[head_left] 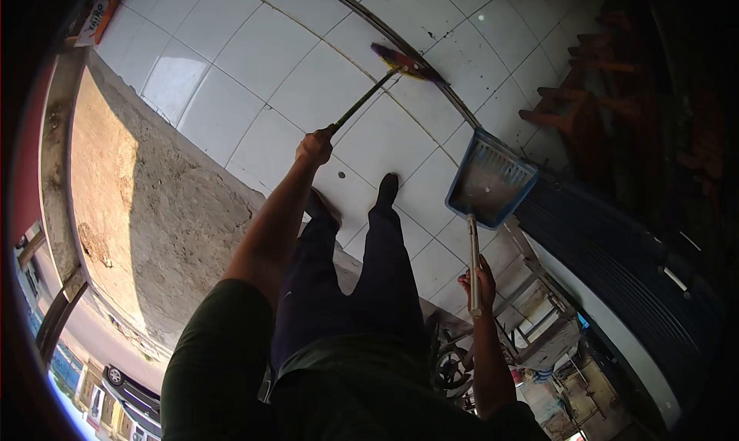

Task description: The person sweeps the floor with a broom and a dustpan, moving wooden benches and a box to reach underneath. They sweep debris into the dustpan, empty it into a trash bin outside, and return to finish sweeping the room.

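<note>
My left hand (315, 146) is closed around the end of a broom handle (362, 102). The broom head (404, 63), red, yellow and purple, rests on the white tiles beside a dark metal floor track (362, 11). In my right hand (482, 281) is the long handle of a blue dustpan (493, 175), gripped with fingers wrapped round it. The pan hangs at the right, its ribbed inside facing me, with a small pale bit in it. A small dark round spot (342, 175) is on the tiles ahead of my feet.
Stacked reddish-brown wooden furniture (570, 110) stands at the upper right, above dark corrugated panels (616, 256). Rough concrete (185, 225) borders the tiles at left. A printed box (96, 17) sits at upper left. A motorcycle wheel (453, 364) and parked car (131, 395) show below.
</note>
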Tool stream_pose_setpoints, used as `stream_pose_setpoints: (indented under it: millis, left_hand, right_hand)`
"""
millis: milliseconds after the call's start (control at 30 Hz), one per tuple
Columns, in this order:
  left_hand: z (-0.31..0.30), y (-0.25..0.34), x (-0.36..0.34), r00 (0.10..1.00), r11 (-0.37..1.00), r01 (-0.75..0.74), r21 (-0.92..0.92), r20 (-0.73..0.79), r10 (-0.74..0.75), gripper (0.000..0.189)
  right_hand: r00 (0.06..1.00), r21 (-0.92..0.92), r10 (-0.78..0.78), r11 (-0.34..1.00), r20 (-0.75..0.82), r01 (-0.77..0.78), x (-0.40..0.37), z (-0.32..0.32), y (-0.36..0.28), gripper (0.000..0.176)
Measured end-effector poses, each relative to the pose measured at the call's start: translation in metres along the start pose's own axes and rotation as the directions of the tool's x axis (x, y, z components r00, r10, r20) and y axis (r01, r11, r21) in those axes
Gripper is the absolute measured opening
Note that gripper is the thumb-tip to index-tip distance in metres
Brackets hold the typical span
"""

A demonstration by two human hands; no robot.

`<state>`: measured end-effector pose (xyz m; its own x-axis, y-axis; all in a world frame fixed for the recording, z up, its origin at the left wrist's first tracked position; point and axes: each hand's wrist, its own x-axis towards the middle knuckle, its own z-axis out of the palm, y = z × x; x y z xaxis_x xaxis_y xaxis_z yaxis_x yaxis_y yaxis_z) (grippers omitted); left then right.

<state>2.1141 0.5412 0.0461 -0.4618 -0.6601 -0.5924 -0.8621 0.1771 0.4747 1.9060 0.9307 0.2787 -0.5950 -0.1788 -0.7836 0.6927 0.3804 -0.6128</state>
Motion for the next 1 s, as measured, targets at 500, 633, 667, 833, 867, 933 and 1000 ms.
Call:
stream_pose_setpoints:
  millis: [500, 633, 667, 833, 867, 933, 1000]
  left_hand:
    - [-0.009, -0.056, -0.385, 0.738, 0.629, 0.588, 0.509, -0.019, -0.674, 0.031]
    - [0.002, -0.021, -0.329, 0.870, 0.817, 0.491, 0.304, -0.115, -0.480, 0.032]
    - [0.006, -0.005, -0.306, 0.892, 0.864, 0.451, 0.222, -0.130, -0.432, 0.032]
    - [0.061, 0.036, -0.142, 0.959, 0.999, -0.025, 0.043, -0.280, 0.036, 0.037]
    - [0.065, 0.059, -0.106, 0.969, 0.998, 0.047, 0.040, -0.244, -0.036, 0.036]
    - [0.065, 0.105, -0.059, 0.959, 0.977, 0.214, 0.005, -0.189, -0.209, 0.031]
    - [0.109, 0.075, -0.055, 0.957, 0.972, 0.234, -0.031, -0.169, -0.236, 0.030]
  right_hand:
    - [0.971, -0.215, 0.032, 0.976, 0.235, 0.020, 0.099, -0.146, -0.035, 0.048]
    - [0.955, -0.182, 0.025, 0.983, 0.297, 0.031, 0.120, -0.155, -0.036, 0.049]
    - [0.962, -0.171, 0.026, 0.985, 0.272, 0.022, 0.124, -0.154, -0.037, 0.048]
    - [0.974, -0.184, 0.070, 0.982, 0.214, -0.030, 0.137, -0.173, -0.039, 0.048]
    - [0.972, -0.200, 0.074, 0.979, 0.224, -0.029, 0.144, -0.175, -0.041, 0.048]
    - [0.964, -0.221, 0.104, 0.974, 0.243, -0.050, 0.154, -0.183, -0.045, 0.048]
    - [0.967, -0.271, 0.128, 0.960, 0.220, -0.065, 0.151, -0.178, -0.060, 0.048]
